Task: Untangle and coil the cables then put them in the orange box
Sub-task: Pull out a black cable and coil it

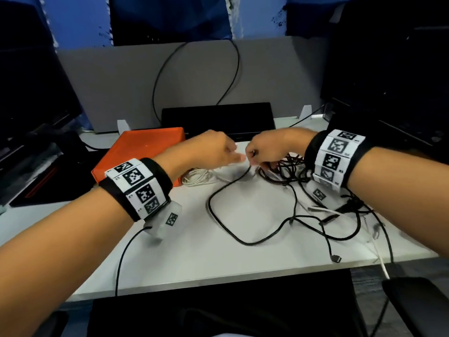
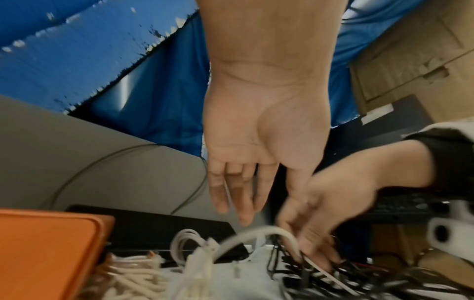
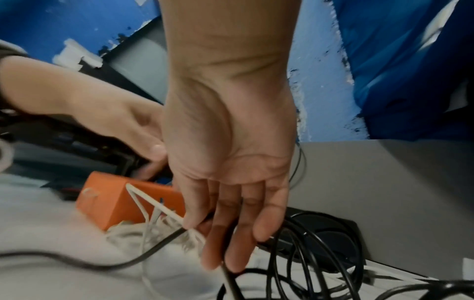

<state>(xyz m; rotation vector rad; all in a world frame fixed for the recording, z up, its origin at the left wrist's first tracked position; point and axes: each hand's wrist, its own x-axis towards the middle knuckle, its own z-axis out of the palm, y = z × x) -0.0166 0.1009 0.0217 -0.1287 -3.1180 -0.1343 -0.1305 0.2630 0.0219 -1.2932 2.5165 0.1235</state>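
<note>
Your two hands meet above the white counter (image 1: 184, 254). Your right hand (image 1: 263, 149) pinches a thin white cable (image 3: 153, 205) and a black cable (image 1: 218, 193) at the edge of the black tangle (image 1: 315, 205). Your left hand (image 1: 213, 149) hangs close beside it, fingers relaxed and straight, holding nothing clearly. The closed orange box (image 1: 143, 152) sits just left, a white cable bundle (image 1: 199, 177) touching its near side.
</note>
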